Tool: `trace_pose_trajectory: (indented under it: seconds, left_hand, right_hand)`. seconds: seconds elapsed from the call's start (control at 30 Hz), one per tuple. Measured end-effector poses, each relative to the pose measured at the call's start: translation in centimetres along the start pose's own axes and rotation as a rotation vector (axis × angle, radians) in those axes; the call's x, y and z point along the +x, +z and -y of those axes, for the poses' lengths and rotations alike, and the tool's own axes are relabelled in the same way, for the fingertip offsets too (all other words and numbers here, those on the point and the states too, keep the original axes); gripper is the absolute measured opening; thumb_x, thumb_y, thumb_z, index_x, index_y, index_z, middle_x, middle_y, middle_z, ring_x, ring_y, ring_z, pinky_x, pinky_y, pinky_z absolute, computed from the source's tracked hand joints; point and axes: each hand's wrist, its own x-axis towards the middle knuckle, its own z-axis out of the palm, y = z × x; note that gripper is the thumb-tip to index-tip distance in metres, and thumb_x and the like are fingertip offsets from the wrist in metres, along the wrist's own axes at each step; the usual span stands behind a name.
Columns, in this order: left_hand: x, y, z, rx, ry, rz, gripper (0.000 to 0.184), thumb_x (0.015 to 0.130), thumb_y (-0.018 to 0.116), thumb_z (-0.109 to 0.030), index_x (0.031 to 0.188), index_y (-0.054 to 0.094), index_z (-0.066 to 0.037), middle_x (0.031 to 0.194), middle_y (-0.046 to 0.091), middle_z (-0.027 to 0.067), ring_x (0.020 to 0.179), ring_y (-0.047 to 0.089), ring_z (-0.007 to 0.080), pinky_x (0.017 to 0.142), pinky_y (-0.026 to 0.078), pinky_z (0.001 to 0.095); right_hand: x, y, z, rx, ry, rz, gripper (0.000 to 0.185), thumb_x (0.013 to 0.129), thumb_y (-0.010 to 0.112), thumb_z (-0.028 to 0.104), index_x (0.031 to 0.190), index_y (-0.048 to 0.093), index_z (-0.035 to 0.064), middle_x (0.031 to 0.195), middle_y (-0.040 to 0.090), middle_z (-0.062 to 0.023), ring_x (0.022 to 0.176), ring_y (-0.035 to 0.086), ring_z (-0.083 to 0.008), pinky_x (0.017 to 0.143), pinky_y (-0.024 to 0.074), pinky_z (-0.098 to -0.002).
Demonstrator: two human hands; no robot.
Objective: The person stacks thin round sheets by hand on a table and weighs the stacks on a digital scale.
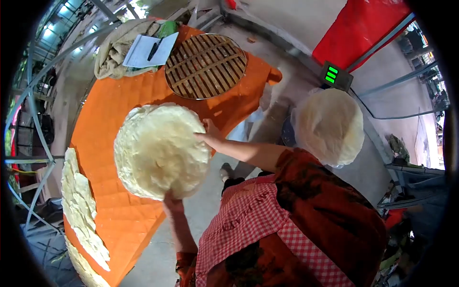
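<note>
Both hands hold a round, pale stack of thin flatbreads (153,148) at the edge of the orange-covered table. My right hand (210,136) grips its right rim, thumb and a finger on the upper side. At the near rim, my left hand (173,202) reaches under the stack, and most of its fingers are hidden. The bread's surface is uneven, with a shallow hollow towards the middle. Whether the stack rests partly on the table cannot be made out.
On the orange tablecloth (103,115) lie a round slatted wooden rack (205,67), a notebook (141,51) with a pen and a burlap sack (112,52). Overlapping flatbreads (81,205) line its left edge. Another round pile (332,126), apparently in clear plastic, stands beside a green-lit display (331,74).
</note>
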Motion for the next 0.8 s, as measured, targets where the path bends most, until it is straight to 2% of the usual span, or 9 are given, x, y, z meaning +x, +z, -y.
trace_pose_trajectory:
  seconds: [0.07, 0.1, 0.23, 0.37, 0.47, 0.57, 0.63, 0.7, 0.8]
  left_hand:
    - [1.6, -3.5, 2.3, -0.169, -0.137, 0.1, 0.029, 0.087, 0.053, -0.017, 0.111, 0.057, -0.001, 0.101, 0.063, 0.0117, 0.095, 0.059, 0.0261, 0.084, 0.048, 0.0438]
    - [-0.3, -0.4, 1.6, -0.166, -0.076, -0.056, 0.043, 0.087, 0.055, -0.026, 0.123, 0.051, -0.002, 0.116, 0.059, 0.0139, 0.106, 0.056, 0.0289, 0.091, 0.046, 0.0453]
    - [-2.8, 4.1, -2.7, -0.227, -0.029, 0.115, 0.068, 0.089, 0.051, -0.045, 0.144, 0.031, -0.01, 0.143, 0.039, 0.0131, 0.127, 0.041, 0.0344, 0.104, 0.035, 0.0492]
    - [-0.4, 2.7, -6.0, -0.18, -0.006, 0.172, 0.067, 0.089, 0.05, -0.048, 0.141, 0.035, -0.008, 0.139, 0.044, 0.012, 0.125, 0.043, 0.0331, 0.102, 0.037, 0.0501]
    - [1.6, 1.9, -8.1, -0.127, -0.094, 0.071, 0.059, 0.09, 0.049, -0.041, 0.138, 0.039, -0.009, 0.137, 0.044, 0.0115, 0.124, 0.041, 0.0308, 0.102, 0.035, 0.0487]
    - [4.2, -1.1, -9.3, -0.036, -0.112, 0.142, 0.053, 0.09, 0.05, -0.035, 0.134, 0.044, -0.005, 0.132, 0.049, 0.0111, 0.121, 0.045, 0.0289, 0.101, 0.037, 0.0453]
    - [7.8, -4.6, -8.9, -0.028, -0.113, 0.214, 0.045, 0.09, 0.049, -0.028, 0.126, 0.05, -0.001, 0.124, 0.055, 0.0107, 0.116, 0.049, 0.0279, 0.1, 0.039, 0.0411]
    - [5.9, -0.6, -10.3, -0.029, -0.137, 0.148, 0.041, 0.089, 0.049, -0.026, 0.122, 0.052, 0.0, 0.119, 0.056, 0.0106, 0.114, 0.05, 0.027, 0.1, 0.039, 0.04]
    - [5.5, 1.2, -10.8, 0.098, -0.1, 0.108, 0.032, 0.087, 0.053, -0.017, 0.113, 0.055, 0.001, 0.111, 0.059, 0.0119, 0.105, 0.055, 0.0272, 0.094, 0.044, 0.0383]
  right_hand:
    - [-0.9, -1.1, 2.6, -0.029, -0.028, 0.055, 0.072, 0.068, 0.079, 0.025, 0.125, 0.04, 0.0032, 0.113, 0.055, -0.0184, 0.101, 0.057, -0.0276, 0.083, 0.0466, -0.0393]
    - [-0.4, -0.9, 2.5, -0.106, -0.039, 0.062, 0.068, 0.067, 0.079, 0.024, 0.121, 0.043, 0.0034, 0.111, 0.056, -0.0183, 0.1, 0.057, -0.0277, 0.083, 0.0465, -0.0393]
    - [0.6, -0.4, 1.8, -0.197, 0.009, -0.048, 0.056, 0.065, 0.08, 0.024, 0.107, 0.05, 0.0019, 0.099, 0.06, -0.0169, 0.092, 0.06, -0.0274, 0.078, 0.0472, -0.0392]
    - [1.7, 0.1, 1.2, -0.131, 0.063, -0.013, 0.05, 0.063, 0.081, 0.024, 0.096, 0.054, -0.0007, 0.089, 0.062, -0.0141, 0.082, 0.062, -0.0261, 0.07, 0.0494, -0.0385]
    - [0.0, -0.9, 3.7, 0.38, 0.273, 0.375, 0.052, 0.076, 0.075, 0.021, 0.117, 0.054, -0.0023, 0.102, 0.063, -0.0123, 0.09, 0.063, -0.0227, 0.073, 0.0512, -0.0358]
    - [-0.8, -1.0, 5.0, 0.515, 0.38, 0.492, 0.053, 0.083, 0.068, 0.017, 0.128, 0.048, -0.0009, 0.116, 0.061, -0.0126, 0.101, 0.061, -0.0222, 0.082, 0.0509, -0.0361]
    - [0.4, -0.9, -2.1, 0.518, -0.024, 0.624, 0.058, 0.084, 0.067, 0.024, 0.132, 0.044, 0.0004, 0.127, 0.052, -0.0161, 0.113, 0.054, -0.025, 0.093, 0.0453, -0.04]
    - [-4.6, -0.7, 6.0, 0.573, 0.249, 0.516, 0.069, 0.084, 0.066, 0.024, 0.141, 0.034, 0.0044, 0.144, 0.035, -0.0167, 0.131, 0.038, -0.0267, 0.108, 0.0307, -0.0421]
    - [-5.0, 0.0, 4.7, 0.564, 0.146, 0.503, 0.071, 0.084, 0.064, 0.018, 0.144, 0.028, 0.0056, 0.142, 0.039, -0.0152, 0.129, 0.04, -0.0273, 0.106, 0.0333, -0.0421]
